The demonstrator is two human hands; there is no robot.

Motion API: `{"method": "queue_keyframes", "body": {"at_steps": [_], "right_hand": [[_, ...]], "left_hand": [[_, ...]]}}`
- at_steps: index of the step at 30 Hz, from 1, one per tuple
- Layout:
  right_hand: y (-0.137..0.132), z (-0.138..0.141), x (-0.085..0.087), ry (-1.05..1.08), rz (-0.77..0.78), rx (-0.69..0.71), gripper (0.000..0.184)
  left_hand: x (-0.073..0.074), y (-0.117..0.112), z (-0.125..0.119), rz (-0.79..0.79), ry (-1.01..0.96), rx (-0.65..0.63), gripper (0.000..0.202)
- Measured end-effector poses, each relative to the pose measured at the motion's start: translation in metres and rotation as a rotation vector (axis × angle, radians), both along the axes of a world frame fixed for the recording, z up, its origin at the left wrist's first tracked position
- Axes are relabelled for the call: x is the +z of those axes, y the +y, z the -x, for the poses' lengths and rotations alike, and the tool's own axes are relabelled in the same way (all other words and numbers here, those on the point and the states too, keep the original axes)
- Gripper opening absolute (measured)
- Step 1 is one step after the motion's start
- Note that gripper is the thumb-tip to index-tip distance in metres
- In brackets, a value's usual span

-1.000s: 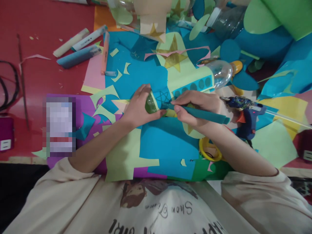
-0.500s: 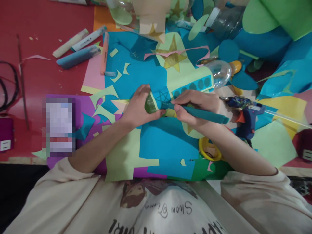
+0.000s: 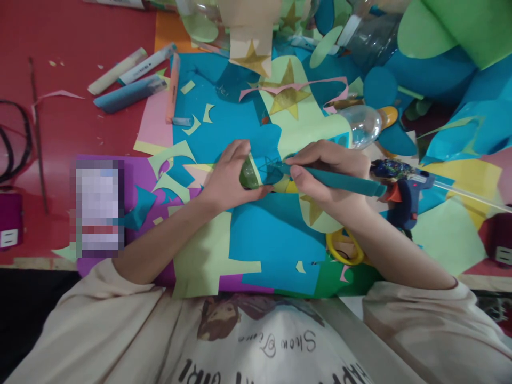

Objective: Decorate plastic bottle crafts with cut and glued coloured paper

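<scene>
A clear plastic bottle [image 3: 362, 127] wrapped in pale green paper lies on its side, its orange-yellow cap [image 3: 389, 117] pointing right. My left hand [image 3: 222, 178] grips its base end [image 3: 249, 172], with the fingers over the far side and the thumb on the near side. My right hand [image 3: 334, 168] holds a teal marker [image 3: 346, 182] like a pen. The marker's tip is against a blue paper band [image 3: 262, 162] near the base, where a star outline [image 3: 272, 160] is drawn. My right fingers partly cover another blue strip with dark dots.
Several markers [image 3: 130, 92] lie at the upper left. On the right is a blue hot glue gun [image 3: 410, 197] with a glue stick. Yellow-handled scissors [image 3: 344, 247] lie near my right forearm. Paper scraps [image 3: 172, 184] and a phone [image 3: 100, 205] are on the left.
The bottle has turned slightly, so less of the dotted strip shows. My right hand and the marker have shifted a little to the right. The blue around the star looks darker.
</scene>
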State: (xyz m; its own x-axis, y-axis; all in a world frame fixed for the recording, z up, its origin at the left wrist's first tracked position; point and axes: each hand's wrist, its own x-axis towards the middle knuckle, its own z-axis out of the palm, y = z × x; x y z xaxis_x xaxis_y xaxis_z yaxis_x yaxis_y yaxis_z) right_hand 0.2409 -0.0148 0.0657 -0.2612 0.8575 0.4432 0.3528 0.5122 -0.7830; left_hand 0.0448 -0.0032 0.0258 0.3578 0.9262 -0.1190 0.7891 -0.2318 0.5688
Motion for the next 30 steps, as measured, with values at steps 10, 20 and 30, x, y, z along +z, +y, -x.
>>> {"method": "queue_keyframes", "body": {"at_steps": [10, 20, 30], "right_hand": [[-0.0004, -0.0009, -0.0017, -0.049, 0.019, -0.001, 0.019], [0.0018, -0.0015, -0.0012, -0.047, 0.011, 0.038, 0.024], [0.0014, -0.0009, -0.0004, -0.04, 0.025, 0.049, 0.026]], "left_hand": [[-0.0048, -0.0012, 0.0008, -0.064, -0.031, -0.003, 0.064], [-0.0038, -0.0019, 0.001, -0.065, -0.004, -0.002, 0.057], [-0.0034, -0.0015, 0.0002, -0.041, -0.031, 0.005, 0.063]]}}
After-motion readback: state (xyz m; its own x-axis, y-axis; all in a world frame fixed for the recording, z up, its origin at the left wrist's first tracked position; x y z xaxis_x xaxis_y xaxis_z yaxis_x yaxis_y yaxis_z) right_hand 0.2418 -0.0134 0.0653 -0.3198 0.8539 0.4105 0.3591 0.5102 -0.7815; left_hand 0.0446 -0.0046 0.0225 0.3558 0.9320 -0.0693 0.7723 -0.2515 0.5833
